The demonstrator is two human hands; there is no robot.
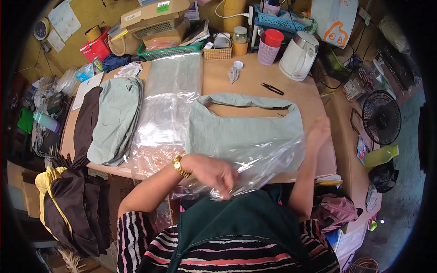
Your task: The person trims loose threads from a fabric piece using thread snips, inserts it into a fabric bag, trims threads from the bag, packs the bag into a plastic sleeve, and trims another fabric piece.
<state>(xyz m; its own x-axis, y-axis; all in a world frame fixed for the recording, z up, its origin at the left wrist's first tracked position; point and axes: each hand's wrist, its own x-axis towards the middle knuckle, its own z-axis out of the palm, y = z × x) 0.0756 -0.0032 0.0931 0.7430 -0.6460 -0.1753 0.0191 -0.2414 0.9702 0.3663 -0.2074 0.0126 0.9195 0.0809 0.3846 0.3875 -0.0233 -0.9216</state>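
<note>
A pale green cloth bag (246,132) lies flat on the table, its handle loop toward the far side. A clear plastic sleeve (268,166) covers its near part. My left hand (211,175), with a gold watch at the wrist, is at the sleeve's near left edge, its fingers bent and blurred. My right hand (317,132) is at the bag's right side, by the raised corner of the plastic; its fingertips are smeared. More clear plastic sleeves (170,95) lie stacked left of the bag. Beside them are folded pale green cloth pieces (116,118).
Dark brown cloth (86,125) lies at the table's left. Black thread snips (272,88) and a small grey item (233,74) rest beyond the bag. A white kettle (299,57), a purple cup (268,52) and a green basket (170,52) stand at the back. A black fan (381,117) is at right.
</note>
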